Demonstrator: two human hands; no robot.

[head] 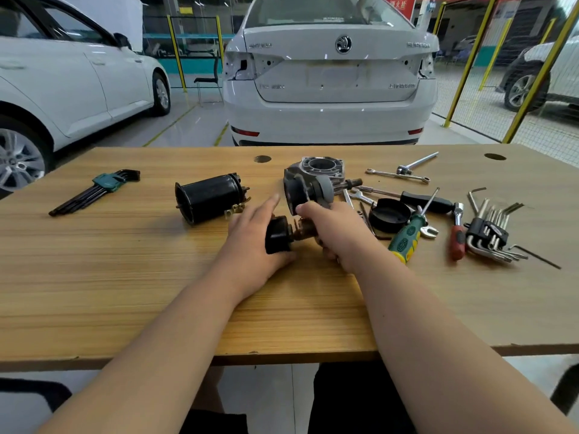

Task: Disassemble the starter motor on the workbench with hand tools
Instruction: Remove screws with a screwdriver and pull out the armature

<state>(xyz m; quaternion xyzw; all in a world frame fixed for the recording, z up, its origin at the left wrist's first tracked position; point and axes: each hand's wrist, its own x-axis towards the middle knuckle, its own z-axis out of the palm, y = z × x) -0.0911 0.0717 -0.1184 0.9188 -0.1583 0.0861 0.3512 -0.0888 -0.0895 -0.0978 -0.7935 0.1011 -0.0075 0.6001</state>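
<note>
Black end piece [277,234] and the brown shaft section [301,229] joined to it sit near the middle of the counter [125,277], held between both hands. The left hand [250,245] grasps the end piece with the thumb under it and the index finger straight, pointing far. The right hand [340,234] is clenched round the shaft section, its thumb tip up against the dark side of the grey drive-end housing [316,178] just beyond. We cannot tell whether shaft and housing are joined. The black motor case [205,198] lies apart on its side, to the left.

Step in hand, as we judge it: drawing the end piece off the shaft. The next move calls for a straight pull along the axis while the right hand holds firm. If it binds, a fastener may remain and a tool is needed.

Tools lie to the right:
- green-handled screwdriver [405,238]
- red-handled ratchet [456,238]
- hex keys in a black holder [488,234]
- round black cap [390,214]
- spanner [398,175], farther off

A green-holder hex set [106,183] lies far left. A white car [332,83] stands beyond the counter.
</note>
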